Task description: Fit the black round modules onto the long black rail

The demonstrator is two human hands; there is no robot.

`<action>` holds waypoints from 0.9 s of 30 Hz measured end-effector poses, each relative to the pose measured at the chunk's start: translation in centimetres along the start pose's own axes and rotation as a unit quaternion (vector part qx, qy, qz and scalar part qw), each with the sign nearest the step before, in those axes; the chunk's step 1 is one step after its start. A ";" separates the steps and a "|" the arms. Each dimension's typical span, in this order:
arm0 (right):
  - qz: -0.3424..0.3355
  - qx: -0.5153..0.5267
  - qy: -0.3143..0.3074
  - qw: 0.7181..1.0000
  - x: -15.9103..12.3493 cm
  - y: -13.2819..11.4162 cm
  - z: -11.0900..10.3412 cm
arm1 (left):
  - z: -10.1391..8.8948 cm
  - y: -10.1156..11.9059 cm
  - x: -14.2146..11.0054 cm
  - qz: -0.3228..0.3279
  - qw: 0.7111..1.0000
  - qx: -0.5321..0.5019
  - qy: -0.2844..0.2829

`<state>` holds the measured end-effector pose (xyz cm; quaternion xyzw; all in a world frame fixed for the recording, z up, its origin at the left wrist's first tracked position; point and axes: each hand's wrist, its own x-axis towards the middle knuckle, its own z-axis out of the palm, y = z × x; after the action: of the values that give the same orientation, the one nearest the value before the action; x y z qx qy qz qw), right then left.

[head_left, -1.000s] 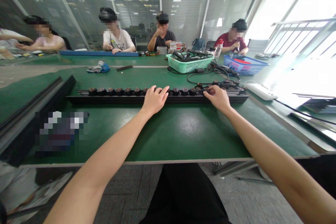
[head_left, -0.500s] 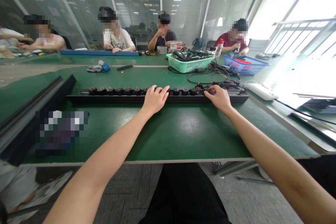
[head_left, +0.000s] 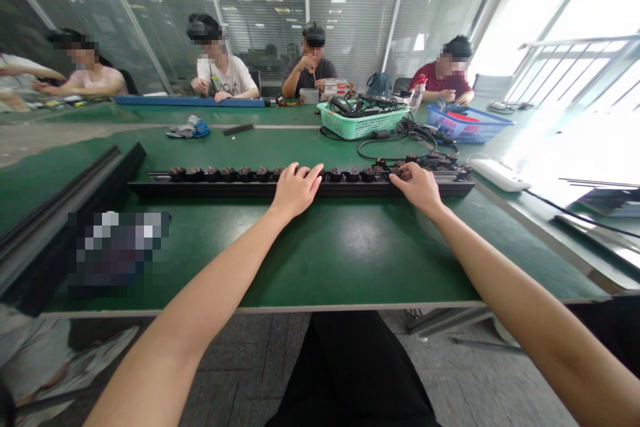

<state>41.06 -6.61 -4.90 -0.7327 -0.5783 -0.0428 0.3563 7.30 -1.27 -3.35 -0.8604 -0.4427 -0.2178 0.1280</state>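
Observation:
A long black rail [head_left: 225, 191] lies crosswise on the green table, with a row of small black round parts [head_left: 229, 174] with coppery tops along it. My left hand [head_left: 297, 188] rests over the middle of the row, its fingers spread and hiding the parts beneath. Toward the rail's right end, my right hand [head_left: 419, 185] has its thumb and fingers curled around a small black round part, mostly covered by the fingers. More loose dark parts [head_left: 435, 161] are heaped just behind that hand.
Behind the rail stand a green basket [head_left: 363, 123] of cables and a blue basket [head_left: 470, 128]. A white power strip [head_left: 500, 172] lies to the right. Another long black rail [head_left: 75, 233] slants along the left. Gloves [head_left: 189, 127] lie farther back, and several people sit across the table.
Both my hands stay in place on the row, with no visible movement of the rail or its parts. Across the table, co-workers' hands shift slightly.

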 end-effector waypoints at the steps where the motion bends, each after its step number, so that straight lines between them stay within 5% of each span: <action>1: 0.001 0.001 -0.001 1.000 0.0 0.0 0.0 | 0.0 0.0 0.0 0.001 1.000 0.001 0.000; 27: -0.004 -0.008 0.006 1.000 0.0 0.2 -0.1 | 0.1 -0.1 0.0 0.003 1.000 -0.006 0.007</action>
<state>41.32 -6.70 -4.90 -0.7332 -0.5785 -0.0533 0.3533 7.27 -1.17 -3.47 -0.8611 -0.4377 -0.2257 0.1264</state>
